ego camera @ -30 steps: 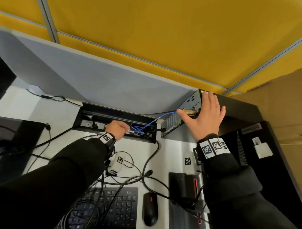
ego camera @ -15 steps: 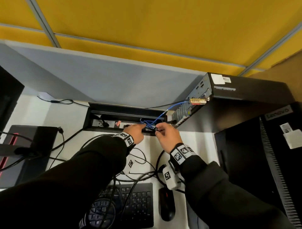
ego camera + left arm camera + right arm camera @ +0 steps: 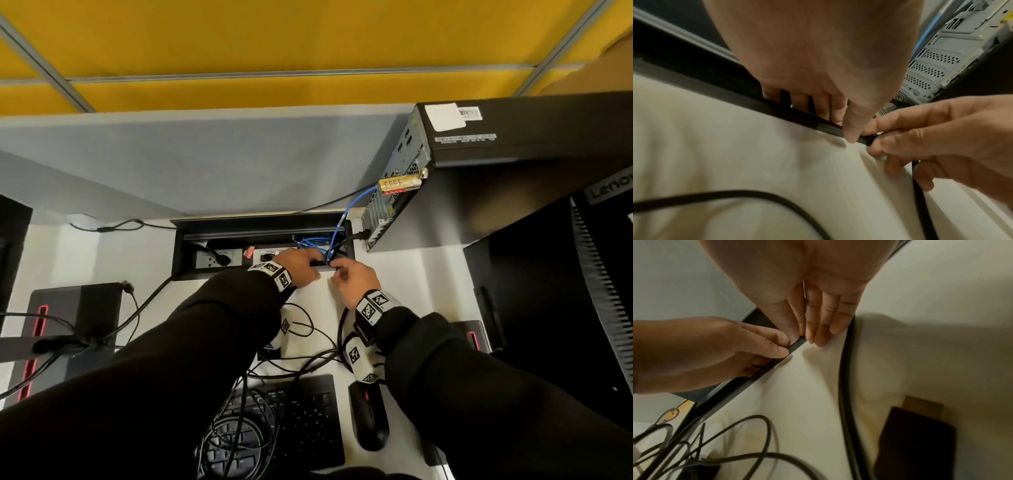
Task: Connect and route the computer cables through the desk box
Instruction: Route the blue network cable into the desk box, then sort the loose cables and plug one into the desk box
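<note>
The black desk box (image 3: 191, 255) is sunk into the white desk, with sockets inside. A blue cable (image 3: 346, 210) and a black cable (image 3: 358, 235) run from the back of the black computer (image 3: 496, 144) into the box's right end. Both hands meet at the box's front rim (image 3: 748, 99). My left hand (image 3: 303, 266) curls its fingers over the rim, thumb on the outside (image 3: 850, 129). My right hand (image 3: 347, 278) pinches the same black rim beside it (image 3: 875, 138). The fingertips hide what lies under them. A thick black cable (image 3: 846, 369) runs along my right hand.
Loose black cables (image 3: 294, 356) tangle on the desk between my arms, over a black keyboard (image 3: 301, 421). A black mouse (image 3: 371, 421) lies right of it. A monitor back (image 3: 599, 291) stands at the right, a monitor base (image 3: 78, 308) at the left.
My right hand left the top of the computer and came down to the box's front rim. My left hand slid right along the box to meet it.
</note>
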The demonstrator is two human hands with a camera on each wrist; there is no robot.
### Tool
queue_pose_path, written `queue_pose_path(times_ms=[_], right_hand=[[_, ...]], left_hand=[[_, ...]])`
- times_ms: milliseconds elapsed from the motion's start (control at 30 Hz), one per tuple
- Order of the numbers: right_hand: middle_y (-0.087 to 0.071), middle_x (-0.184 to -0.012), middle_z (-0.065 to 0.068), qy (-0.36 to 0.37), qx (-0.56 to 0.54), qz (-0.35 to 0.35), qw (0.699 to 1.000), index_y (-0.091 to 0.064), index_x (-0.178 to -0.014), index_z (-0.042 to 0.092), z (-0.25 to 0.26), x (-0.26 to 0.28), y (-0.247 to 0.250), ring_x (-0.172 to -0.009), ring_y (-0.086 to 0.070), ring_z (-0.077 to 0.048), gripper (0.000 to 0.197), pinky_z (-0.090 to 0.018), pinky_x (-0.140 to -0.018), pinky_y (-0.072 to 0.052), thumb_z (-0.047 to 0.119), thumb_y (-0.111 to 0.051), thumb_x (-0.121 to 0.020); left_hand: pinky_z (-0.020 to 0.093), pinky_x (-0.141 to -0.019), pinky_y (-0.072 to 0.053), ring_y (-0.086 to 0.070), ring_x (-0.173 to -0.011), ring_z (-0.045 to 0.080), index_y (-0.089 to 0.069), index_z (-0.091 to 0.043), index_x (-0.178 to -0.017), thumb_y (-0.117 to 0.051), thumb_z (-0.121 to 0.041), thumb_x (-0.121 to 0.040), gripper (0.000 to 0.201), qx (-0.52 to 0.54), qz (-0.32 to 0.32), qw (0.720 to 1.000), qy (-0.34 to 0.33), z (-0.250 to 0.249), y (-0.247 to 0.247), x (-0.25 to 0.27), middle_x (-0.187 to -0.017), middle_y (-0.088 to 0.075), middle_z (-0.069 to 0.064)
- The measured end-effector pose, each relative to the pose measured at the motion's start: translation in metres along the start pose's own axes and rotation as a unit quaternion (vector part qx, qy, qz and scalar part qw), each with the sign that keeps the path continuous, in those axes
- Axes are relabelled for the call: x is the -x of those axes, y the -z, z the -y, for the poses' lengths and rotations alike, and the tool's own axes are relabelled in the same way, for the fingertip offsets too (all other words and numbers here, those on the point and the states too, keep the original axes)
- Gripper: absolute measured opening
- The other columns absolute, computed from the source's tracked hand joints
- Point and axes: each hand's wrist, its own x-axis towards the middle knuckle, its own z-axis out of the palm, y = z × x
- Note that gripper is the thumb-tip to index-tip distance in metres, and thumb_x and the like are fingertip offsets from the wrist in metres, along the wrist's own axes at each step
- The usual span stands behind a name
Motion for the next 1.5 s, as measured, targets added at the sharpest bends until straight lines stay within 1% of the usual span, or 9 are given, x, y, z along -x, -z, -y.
queue_pose_path(times_ms=[333, 467, 633, 833, 933, 1033, 1233, 1333, 1500], right_hand=[[-0.071, -0.117, -0.008, 0.003, 0.018, 0.015, 1.0, -0.065, -0.132, 0.021, -0.002, 0.002, 0.001, -0.11, -0.064, -0.028, 0.041, -0.027, -0.094, -0.046, 0.017, -0.062, -0.091], [-0.071, -0.116, -0.006, 0.006, 0.015, 0.015, 1.0, -0.066, -0.13, 0.022, -0.006, 0.005, 0.003, -0.106, -0.064, -0.026, 0.037, -0.019, -0.083, -0.039, 0.017, -0.058, -0.094], [-0.073, -0.108, -0.003, -0.002, -0.02, 0.003, 1.0, -0.076, -0.106, 0.025, -0.005, 0.011, 0.009, -0.095, -0.065, -0.02, 0.026, -0.02, -0.085, -0.045, 0.015, -0.056, -0.094], [-0.071, -0.099, 0.005, 0.019, -0.023, 0.031, 0.999, -0.077, -0.098, 0.024, 0.009, 0.032, 0.015, -0.095, -0.063, -0.014, 0.019, -0.017, -0.083, -0.042, 0.017, -0.06, -0.093], [-0.069, -0.098, 0.006, 0.053, 0.061, 0.123, 0.989, -0.077, -0.102, 0.02, 0.013, 0.049, 0.007, -0.096, -0.064, -0.014, 0.015, -0.019, -0.084, -0.044, 0.024, -0.066, -0.092], [-0.07, -0.098, 0.007, 0.065, 0.106, 0.183, 0.975, -0.077, -0.101, 0.023, 0.012, 0.07, -0.011, -0.097, -0.064, -0.014, 0.016, -0.021, -0.084, -0.046, 0.03, -0.07, -0.089], [-0.072, -0.097, 0.003, 0.063, 0.153, 0.176, 0.97, -0.077, -0.1, 0.021, 0.012, 0.097, -0.035, -0.097, -0.067, -0.021, 0.016, -0.028, -0.084, -0.052, 0.029, -0.067, -0.09], [-0.07, -0.097, 0.004, 0.062, 0.172, 0.177, 0.967, -0.077, -0.098, 0.024, 0.023, 0.103, -0.043, -0.096, -0.066, -0.023, 0.015, -0.029, -0.085, -0.054, 0.031, -0.065, -0.09], [-0.069, -0.116, -0.001, 0.045, 0.125, 0.149, 0.98, -0.064, -0.126, 0.029, 0.048, 0.108, -0.073, -0.107, -0.064, -0.023, 0.037, -0.027, -0.087, -0.048, 0.037, -0.066, -0.09]], left_hand=[[0.036, -0.098, -0.049, -0.058, -0.121, 0.028, -0.056, -0.026, -0.14, -0.064, -0.03, -0.093, 0.047, -0.007, 0.022, 0.999, 0.031, -0.015, 0.004, -0.002, -0.137, -0.059, 0.008], [0.029, -0.091, -0.047, -0.061, -0.114, 0.022, -0.057, -0.024, -0.135, -0.066, -0.011, -0.089, 0.049, 0.119, -0.04, 0.991, 0.036, -0.013, 0.002, 0.008, -0.126, -0.066, 0.002], [0.042, -0.121, -0.035, -0.053, -0.136, 0.013, -0.052, -0.023, -0.146, -0.052, 0.013, -0.081, 0.074, 0.246, -0.074, 0.966, 0.001, 0.006, 0.007, 0.025, -0.139, -0.065, -0.006], [0.039, -0.107, -0.051, -0.068, -0.114, 0.013, -0.067, -0.027, -0.125, -0.052, 0.002, -0.09, 0.049, 0.399, -0.217, 0.891, 0.024, 0.028, 0.014, 0.071, -0.118, -0.074, -0.004], [0.038, -0.096, -0.057, -0.073, -0.099, 0.015, -0.073, -0.033, -0.1, -0.058, -0.01, -0.093, 0.028, 0.432, -0.228, 0.872, 0.027, 0.038, 0.012, 0.115, -0.099, -0.079, -0.003], [0.032, -0.079, -0.057, -0.075, -0.089, 0.018, -0.075, -0.025, -0.099, -0.067, -0.012, -0.092, 0.017, 0.449, -0.217, 0.866, 0.034, 0.051, 0.006, 0.163, -0.094, -0.079, 0.001], [0.028, -0.065, -0.055, -0.074, -0.078, 0.013, -0.076, -0.024, -0.092, -0.072, -0.027, -0.09, 0.005, 0.415, -0.187, 0.884, 0.104, 0.079, -0.032, 0.22, -0.089, -0.078, -0.001], [0.026, -0.061, -0.051, -0.072, -0.077, 0.013, -0.075, -0.022, -0.092, -0.075, -0.04, -0.089, 0.018, 0.384, -0.15, 0.902, 0.129, 0.078, -0.048, 0.227, -0.09, -0.077, -0.002], [0.031, -0.086, -0.052, -0.065, -0.097, 0.013, -0.075, -0.024, -0.108, -0.075, -0.049, -0.086, 0.034, 0.279, -0.151, 0.938, 0.137, 0.07, -0.072, 0.232, -0.105, -0.069, -0.008]])
